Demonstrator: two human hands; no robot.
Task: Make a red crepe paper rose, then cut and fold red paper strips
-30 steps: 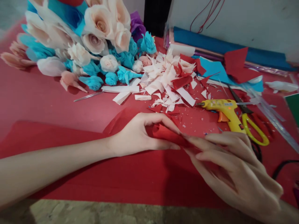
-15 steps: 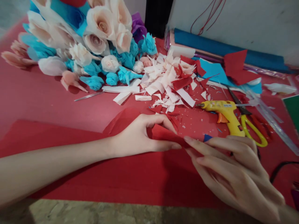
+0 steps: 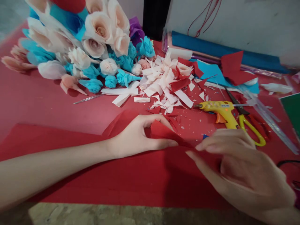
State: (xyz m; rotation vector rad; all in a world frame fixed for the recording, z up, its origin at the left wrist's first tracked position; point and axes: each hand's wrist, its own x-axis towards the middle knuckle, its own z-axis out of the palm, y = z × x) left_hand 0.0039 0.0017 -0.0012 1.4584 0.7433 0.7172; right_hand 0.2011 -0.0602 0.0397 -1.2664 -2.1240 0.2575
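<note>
My left hand (image 3: 142,134) is closed around a piece of red crepe paper (image 3: 161,129), thumb in front and fingers curled behind. The piece rises in a curve between thumb and fingers, and its point runs to the right. My right hand (image 3: 234,168) is just right of that point, its thumb and bent fingers apart with nothing visible between them. Under both hands lies a wide red paper sheet (image 3: 131,181) along the front of the table. Another rounded red piece (image 3: 119,122) shows behind my left wrist.
Paper flowers (image 3: 100,29) in cream, blue and pink crowd the back left. Cream and red scraps (image 3: 164,79) are heaped mid-table. A yellow glue gun (image 3: 220,109), scissors (image 3: 252,132) and clear glue sticks (image 3: 269,115) lie right. A blue paper roll (image 3: 222,51) rests by the wall.
My right hand has drawn slightly right from the red crepe paper, and its thumb and fingers have parted. The left hand keeps its hold. The view has shifted a little.
</note>
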